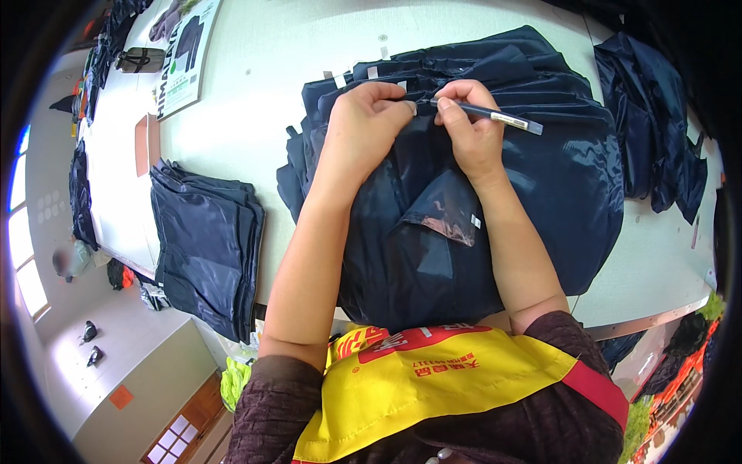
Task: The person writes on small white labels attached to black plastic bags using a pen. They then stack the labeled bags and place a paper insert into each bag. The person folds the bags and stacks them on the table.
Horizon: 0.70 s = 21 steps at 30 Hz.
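Note:
A pile of shiny navy garments [556, 178] lies on the table in front of me, small white labels [339, 80] showing along its far left edge. The thumb and fingers of my left hand [362, 127] are pinched together on the edge of the top garment. Just to the right, my right hand [473, 131] grips a dark pen [506, 118], its tip pointing left toward my left fingers. Exactly what the tip touches is too small to tell. Between my forearms, a see-through plastic piece [448, 213] with a white tag lies on the fabric.
A stack of folded dark pieces [209, 240] stands at the table's left front edge. More navy garments [649, 124] lie at the right. A printed sheet [185, 58] and a dark bottle-shaped thing [141, 60] are at the far left of the white table [278, 39].

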Tool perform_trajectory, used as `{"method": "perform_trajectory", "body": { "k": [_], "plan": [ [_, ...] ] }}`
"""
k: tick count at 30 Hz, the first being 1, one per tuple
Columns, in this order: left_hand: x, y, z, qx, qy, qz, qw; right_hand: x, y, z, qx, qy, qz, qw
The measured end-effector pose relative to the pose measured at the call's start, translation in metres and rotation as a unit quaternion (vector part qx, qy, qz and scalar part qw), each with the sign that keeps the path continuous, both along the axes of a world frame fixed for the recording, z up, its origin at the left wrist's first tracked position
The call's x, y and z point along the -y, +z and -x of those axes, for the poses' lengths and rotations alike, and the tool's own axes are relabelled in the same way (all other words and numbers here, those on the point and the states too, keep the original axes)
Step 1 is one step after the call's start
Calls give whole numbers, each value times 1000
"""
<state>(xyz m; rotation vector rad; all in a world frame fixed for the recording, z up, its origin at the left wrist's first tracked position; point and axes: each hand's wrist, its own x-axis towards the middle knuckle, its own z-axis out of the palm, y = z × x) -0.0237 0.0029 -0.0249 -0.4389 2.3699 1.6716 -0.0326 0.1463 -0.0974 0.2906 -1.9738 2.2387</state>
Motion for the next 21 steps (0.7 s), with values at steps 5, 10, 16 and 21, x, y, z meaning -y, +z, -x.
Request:
{"method": "perform_trajectory", "body": {
  "k": [5,10,16,21],
  "plan": [
    [-7,11,-36,-47,-92,53,993,1,7,16,35,9,156,987],
    [-11,15,-60,-117,-138,126,975,19,9,32,40,69,182,980],
    [12,30,-63,-139,-153,155,966,20,19,20,8,164,20,986],
    [43,29,-59,-82,20,436,896,25,27,18,-114,167,-114,973]
  ]
}}
